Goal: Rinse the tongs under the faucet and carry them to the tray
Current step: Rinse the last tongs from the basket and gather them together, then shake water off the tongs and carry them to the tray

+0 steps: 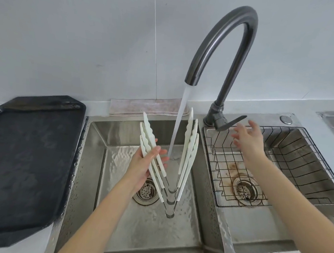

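Three white tongs with metal hinge ends are stacked together and held upright, tips up, over the left sink basin. My left hand grips their left arms, so they spread in a V. Water runs from the dark curved faucet and falls between the two sets of arms. My right hand hovers with fingers apart just right of the faucet lever, not touching it. The black tray lies on the counter left of the sink and looks wet.
The steel left basin has a drain under the tongs. The right basin holds a black wire rack and a stained drain. A folded cloth lies behind the sink against the white wall.
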A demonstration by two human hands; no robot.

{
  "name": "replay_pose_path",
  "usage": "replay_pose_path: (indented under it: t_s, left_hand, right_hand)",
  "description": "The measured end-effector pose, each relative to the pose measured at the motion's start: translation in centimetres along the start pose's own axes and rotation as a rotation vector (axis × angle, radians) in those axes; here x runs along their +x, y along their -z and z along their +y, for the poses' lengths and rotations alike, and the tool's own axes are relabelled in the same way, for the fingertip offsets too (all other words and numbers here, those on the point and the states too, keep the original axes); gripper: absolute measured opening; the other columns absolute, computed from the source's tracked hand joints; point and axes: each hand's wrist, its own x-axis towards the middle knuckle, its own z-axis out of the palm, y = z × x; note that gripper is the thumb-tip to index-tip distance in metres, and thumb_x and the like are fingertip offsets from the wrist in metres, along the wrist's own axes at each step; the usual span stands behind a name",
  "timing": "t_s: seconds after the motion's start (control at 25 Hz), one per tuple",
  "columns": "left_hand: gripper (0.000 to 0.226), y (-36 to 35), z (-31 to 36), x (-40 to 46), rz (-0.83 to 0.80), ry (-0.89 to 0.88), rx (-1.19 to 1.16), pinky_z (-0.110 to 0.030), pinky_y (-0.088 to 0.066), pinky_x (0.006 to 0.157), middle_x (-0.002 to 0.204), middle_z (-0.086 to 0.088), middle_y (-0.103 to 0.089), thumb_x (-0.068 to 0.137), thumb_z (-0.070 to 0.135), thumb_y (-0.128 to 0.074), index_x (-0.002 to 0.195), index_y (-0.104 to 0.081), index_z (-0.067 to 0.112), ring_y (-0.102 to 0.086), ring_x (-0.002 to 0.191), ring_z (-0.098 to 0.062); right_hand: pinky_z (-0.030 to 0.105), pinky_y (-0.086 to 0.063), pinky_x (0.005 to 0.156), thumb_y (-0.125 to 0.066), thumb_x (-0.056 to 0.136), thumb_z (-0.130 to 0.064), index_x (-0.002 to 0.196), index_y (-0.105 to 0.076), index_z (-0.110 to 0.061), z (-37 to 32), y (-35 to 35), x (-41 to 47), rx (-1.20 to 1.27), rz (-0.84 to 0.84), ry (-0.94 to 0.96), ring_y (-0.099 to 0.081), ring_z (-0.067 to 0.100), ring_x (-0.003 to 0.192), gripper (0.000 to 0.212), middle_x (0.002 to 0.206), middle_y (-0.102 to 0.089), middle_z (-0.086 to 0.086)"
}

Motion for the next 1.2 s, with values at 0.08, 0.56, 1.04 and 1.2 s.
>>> replay_pose_path:
  t_s: [0.08,0.56,1.04,1.2]
  left_hand:
    - [0.019,-0.3,0.2,-0.1,-0.007,-0.003,0.01,-0.033,-0.058,0.067,0.078,0.003,-0.076,0.085,0.019,-0.06,0.102,-0.057,0.027,-0.073,0.079,-0.02]
    - [0.021,-0.1,0.8,0.0,-0.022,-0.027,0.011,-0.034,-0.058,0.073,0.079,0.004,-0.076,0.086,0.018,-0.059,0.105,-0.057,0.029,-0.072,0.08,-0.019]
    - [0.02,0.3,1.1,-1.8,0.018,-0.031,0.001,-0.035,-0.058,0.074,0.085,-0.001,-0.072,0.087,0.019,-0.058,0.107,-0.057,0.022,-0.072,0.081,-0.02]
    - [0.015,0.4,1.4,-3.1,-0.004,-0.014,-0.024,-0.036,-0.059,0.069,0.077,-0.001,-0.073,0.086,0.017,-0.06,0.1,-0.057,0.015,-0.072,0.08,-0.023]
  right_hand:
    - [0.025,-0.049,0.075,-0.047,0.095,-0.025,0.145,-0.03,-0.013,-0.5,0.5,1.2,-0.054,-0.016,0.018,-0.053,0.003,0.069,0.054,0.089,-0.059,-0.002]
    - [0.028,-0.053,0.086,-0.05,0.093,-0.017,0.113,-0.064,-0.003,-1.3,-0.5,5.4,-0.18,0.076,0.133,-0.055,0.004,0.061,0.028,0.065,-0.058,-0.003]
    - [0.039,-0.037,0.108,-0.045,0.092,-0.043,0.148,-0.021,-0.022,2.1,-2.8,-4.1,-0.058,-0.345,0.013,-0.055,0.016,0.114,0.065,0.132,-0.054,0.003]
    - [0.041,-0.036,0.109,-0.051,0.088,-0.046,0.138,-0.037,-0.014,5.0,-5.4,-9.5,-0.093,-0.627,-0.12,-0.05,0.022,0.123,0.062,0.138,-0.05,0.005]
